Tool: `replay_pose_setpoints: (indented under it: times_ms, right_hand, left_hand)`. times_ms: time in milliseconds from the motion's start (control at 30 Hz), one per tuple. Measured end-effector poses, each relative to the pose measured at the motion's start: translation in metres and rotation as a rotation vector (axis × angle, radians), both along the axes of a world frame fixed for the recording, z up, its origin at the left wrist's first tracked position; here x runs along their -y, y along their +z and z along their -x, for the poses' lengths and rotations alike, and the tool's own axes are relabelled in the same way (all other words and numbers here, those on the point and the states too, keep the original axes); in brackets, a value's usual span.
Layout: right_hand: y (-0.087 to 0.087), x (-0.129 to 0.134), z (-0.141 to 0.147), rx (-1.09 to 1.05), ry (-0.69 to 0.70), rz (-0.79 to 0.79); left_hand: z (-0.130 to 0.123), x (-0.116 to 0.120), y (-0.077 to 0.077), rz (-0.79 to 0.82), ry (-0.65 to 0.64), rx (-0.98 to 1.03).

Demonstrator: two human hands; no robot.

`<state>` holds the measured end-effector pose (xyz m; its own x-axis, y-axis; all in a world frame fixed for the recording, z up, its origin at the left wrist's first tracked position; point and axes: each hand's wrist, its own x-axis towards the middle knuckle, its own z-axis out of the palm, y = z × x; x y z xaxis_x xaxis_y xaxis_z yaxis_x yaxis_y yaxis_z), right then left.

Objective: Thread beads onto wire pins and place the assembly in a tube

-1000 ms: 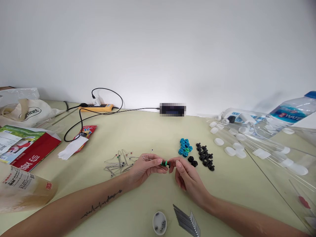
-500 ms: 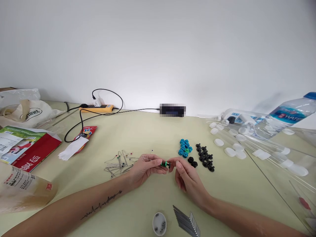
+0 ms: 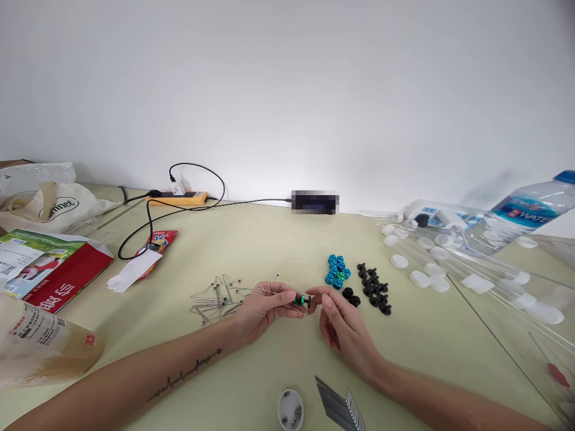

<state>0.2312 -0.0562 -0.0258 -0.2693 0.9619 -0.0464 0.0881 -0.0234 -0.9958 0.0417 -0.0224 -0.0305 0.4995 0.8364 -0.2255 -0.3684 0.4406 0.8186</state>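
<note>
Between the thumb and fingers of my left hand (image 3: 274, 302) is a small green-and-black cylindrical part (image 3: 300, 300), lying sideways with its black end to the right. A thin metal rod with a dark ball tip (image 3: 277, 276) sticks up from behind the same hand. My right hand (image 3: 339, 317) is closed, its curled index fingertip at the black end and its thumb pressed towards that finger. Whatever it pinches is hidden. Right of it lie blue knobs (image 3: 335, 269), one green knob (image 3: 341, 276) and black flanged stems (image 3: 372, 284).
Loose metal rods (image 3: 215, 302) lie left of my hands. Near the front edge are a white cup of small metal pieces (image 3: 290, 409) and a row of hex keys (image 3: 339, 402). Clear tubes with white caps (image 3: 433, 269), a water bottle (image 3: 530, 206) and a drink cup (image 3: 49, 341) flank the work.
Both hands stay nearly in place around the green-and-black part. The whole view has shifted very slightly; nothing is let go or picked up.
</note>
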Motion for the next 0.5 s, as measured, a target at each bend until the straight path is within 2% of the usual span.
replay_pose_setpoints:
  times_ms: [500]
  right_hand:
    - [0.0025,-0.0006,0.0005,0.030,0.015,-0.005]
  left_hand:
    - [-0.0006,0.0007,0.0012,-0.010,-0.004,-0.006]
